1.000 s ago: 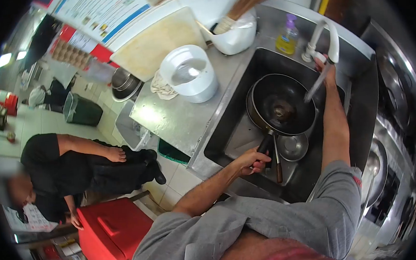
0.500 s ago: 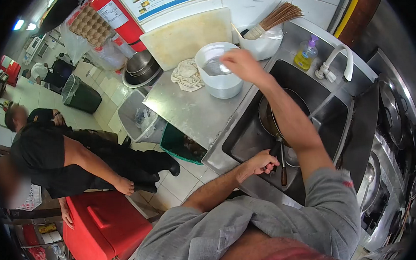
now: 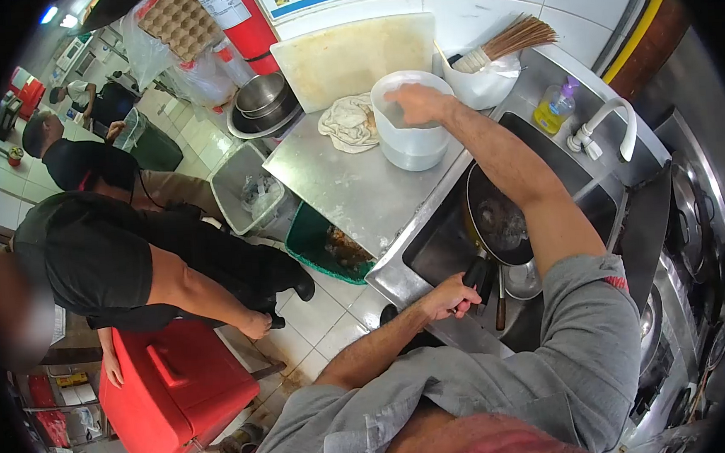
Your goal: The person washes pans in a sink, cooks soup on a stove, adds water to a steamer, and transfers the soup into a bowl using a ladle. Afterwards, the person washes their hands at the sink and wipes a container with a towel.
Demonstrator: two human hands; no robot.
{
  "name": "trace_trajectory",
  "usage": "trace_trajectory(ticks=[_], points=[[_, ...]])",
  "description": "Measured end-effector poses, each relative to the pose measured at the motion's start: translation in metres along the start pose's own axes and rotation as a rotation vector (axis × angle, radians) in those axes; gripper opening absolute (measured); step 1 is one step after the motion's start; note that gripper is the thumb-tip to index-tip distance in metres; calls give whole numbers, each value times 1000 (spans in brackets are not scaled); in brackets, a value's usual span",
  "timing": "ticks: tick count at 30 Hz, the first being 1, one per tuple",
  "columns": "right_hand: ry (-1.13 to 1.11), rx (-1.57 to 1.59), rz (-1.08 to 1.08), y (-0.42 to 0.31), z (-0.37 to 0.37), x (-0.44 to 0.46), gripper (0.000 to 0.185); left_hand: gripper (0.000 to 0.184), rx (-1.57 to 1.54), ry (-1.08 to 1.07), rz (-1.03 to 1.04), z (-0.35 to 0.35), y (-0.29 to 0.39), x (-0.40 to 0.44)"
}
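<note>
My left hand is closed around the black handle of a frying pan over the sink. The pan's dark inside faces up, with some liquid or suds in it. My right hand reaches over the rim of a white bucket on the steel counter. Its fingertips are partly inside the bucket, and whether they hold anything is hidden. In the sink, a wooden-handled utensil and a round metal vessel lie beside the pan handle.
A faucet and a yellow soap bottle stand behind the sink. A cloth, a cutting board and a white tub with a brush surround the bucket. People stand left, near a red cooler and bins.
My right hand has lowered at the bucket. In the sink, the pan has shifted and shows more of its wet inside. The view has turned slightly, and the people at left have moved.
</note>
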State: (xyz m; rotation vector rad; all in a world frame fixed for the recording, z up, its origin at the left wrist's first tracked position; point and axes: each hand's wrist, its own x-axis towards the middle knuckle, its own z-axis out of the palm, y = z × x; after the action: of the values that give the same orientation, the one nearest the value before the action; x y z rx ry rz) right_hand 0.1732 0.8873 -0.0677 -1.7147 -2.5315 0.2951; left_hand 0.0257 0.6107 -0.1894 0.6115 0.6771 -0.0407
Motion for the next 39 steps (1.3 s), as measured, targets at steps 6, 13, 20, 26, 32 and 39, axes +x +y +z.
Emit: trace_trajectory(ticks=[6, 13, 20, 26, 32, 39], points=[[-617, -53, 147, 26, 25, 32, 49, 28, 22, -12, 32, 5, -2, -1], [-710, -132, -14, 7, 13, 18, 44, 28, -20, -51, 32, 8, -10, -7], [-467, -152, -66, 13, 18, 15, 45, 31, -19, -33, 6, 2, -7, -11], [407, 207, 290, 0, -31, -29, 51, 31, 103, 19, 32, -5, -3, -7], [704, 556, 597, 84, 27, -176, 45, 31, 49, -47, 37, -1, 8, -3], [125, 879, 498, 40, 192, -293, 35, 30, 209, -3, 10, 20, 17, 27]])
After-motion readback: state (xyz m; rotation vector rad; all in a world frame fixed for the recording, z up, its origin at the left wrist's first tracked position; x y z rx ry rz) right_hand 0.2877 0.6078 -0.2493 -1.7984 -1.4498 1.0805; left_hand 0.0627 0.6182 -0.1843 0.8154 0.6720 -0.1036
